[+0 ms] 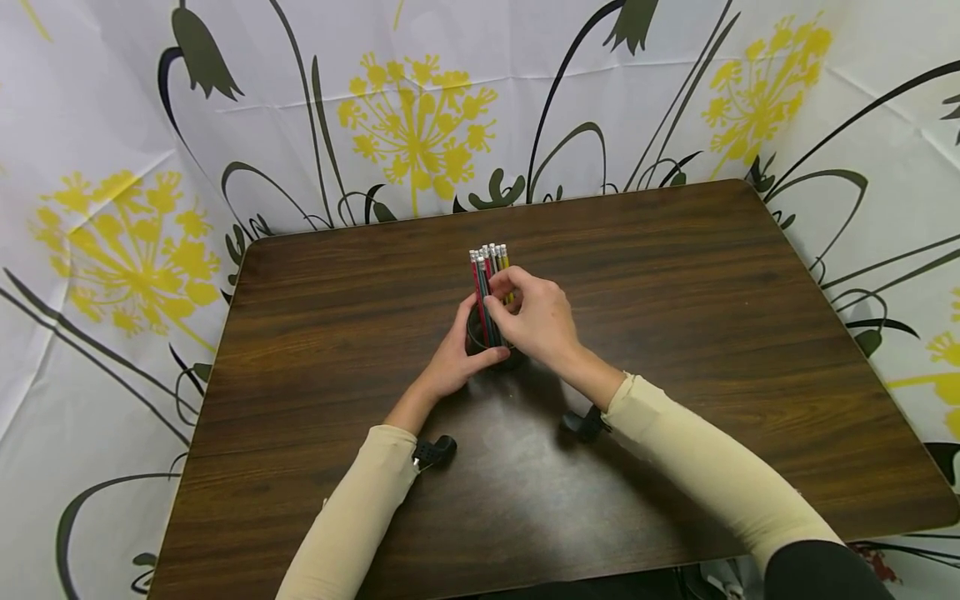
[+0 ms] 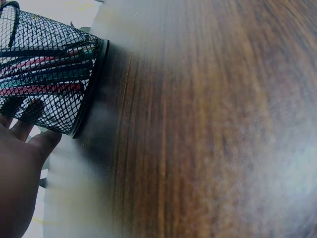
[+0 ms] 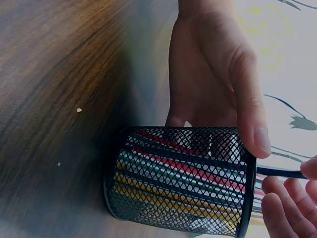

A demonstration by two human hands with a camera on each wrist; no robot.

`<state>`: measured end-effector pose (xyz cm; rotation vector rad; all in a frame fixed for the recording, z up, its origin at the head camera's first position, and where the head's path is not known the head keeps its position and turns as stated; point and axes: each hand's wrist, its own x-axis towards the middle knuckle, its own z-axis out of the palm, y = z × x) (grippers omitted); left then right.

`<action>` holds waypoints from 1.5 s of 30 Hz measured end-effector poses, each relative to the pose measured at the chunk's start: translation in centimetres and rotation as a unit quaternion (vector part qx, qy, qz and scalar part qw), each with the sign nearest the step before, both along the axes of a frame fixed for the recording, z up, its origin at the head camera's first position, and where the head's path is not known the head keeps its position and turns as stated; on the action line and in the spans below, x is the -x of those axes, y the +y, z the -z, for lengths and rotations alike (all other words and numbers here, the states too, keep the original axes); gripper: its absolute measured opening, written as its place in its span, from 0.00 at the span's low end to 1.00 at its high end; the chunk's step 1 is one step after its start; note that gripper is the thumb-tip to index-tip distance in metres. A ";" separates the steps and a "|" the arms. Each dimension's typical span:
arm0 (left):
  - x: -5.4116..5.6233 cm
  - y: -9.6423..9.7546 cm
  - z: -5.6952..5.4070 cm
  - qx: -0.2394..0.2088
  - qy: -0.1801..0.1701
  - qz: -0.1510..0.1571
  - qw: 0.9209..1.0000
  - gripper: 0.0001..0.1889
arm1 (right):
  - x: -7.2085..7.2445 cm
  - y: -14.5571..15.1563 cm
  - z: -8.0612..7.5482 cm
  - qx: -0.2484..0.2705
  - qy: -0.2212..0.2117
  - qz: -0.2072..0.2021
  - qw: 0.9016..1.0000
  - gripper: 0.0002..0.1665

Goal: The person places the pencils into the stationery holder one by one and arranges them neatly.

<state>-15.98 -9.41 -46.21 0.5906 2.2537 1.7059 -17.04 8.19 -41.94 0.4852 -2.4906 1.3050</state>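
A black wire-mesh pencil cup (image 3: 185, 181) stands upright on the brown wooden table. It holds several pencils (image 1: 480, 287) in red, green, yellow and dark colours, their eraser ends up. My left hand (image 1: 450, 360) grips the cup from the left side, its thumb along the rim in the right wrist view and its fingers behind the mesh. Over the rim, my right hand (image 1: 542, 317) pinches a dark pencil (image 3: 278, 172) between thumb and fingers; the pencil's lower part is inside the cup. Other right fingers curl close to the bunch of pencils.
The wood-grain table (image 1: 337, 300) reaches back to a white curtain (image 1: 285, 50) printed with yellow and green flowers. Tiny pale crumbs (image 3: 79, 110) lie on the tabletop near the cup. Small black wrist cameras (image 1: 435, 452) sit at both cuffs, low over the table.
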 end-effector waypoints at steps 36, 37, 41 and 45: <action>-0.2 0.1 -0.1 -0.003 0.007 0.009 1.000 0.45 | 1.9 -1.5 0.6 -0.057 -0.022 0.071 0.996 0.07; -0.2 0.1 -0.1 -0.003 0.007 0.009 1.000 0.45 | 1.9 -1.5 0.6 -0.058 -0.023 0.070 0.996 0.07; -0.1 0.0 0.0 -0.009 0.004 0.014 1.000 0.45 | 2.0 -1.2 0.7 -0.051 -0.020 0.062 0.997 0.08; 0.0 -0.1 0.2 -0.022 -0.004 0.018 1.000 0.46 | 2.0 -0.7 0.6 -0.039 -0.011 0.055 0.998 0.08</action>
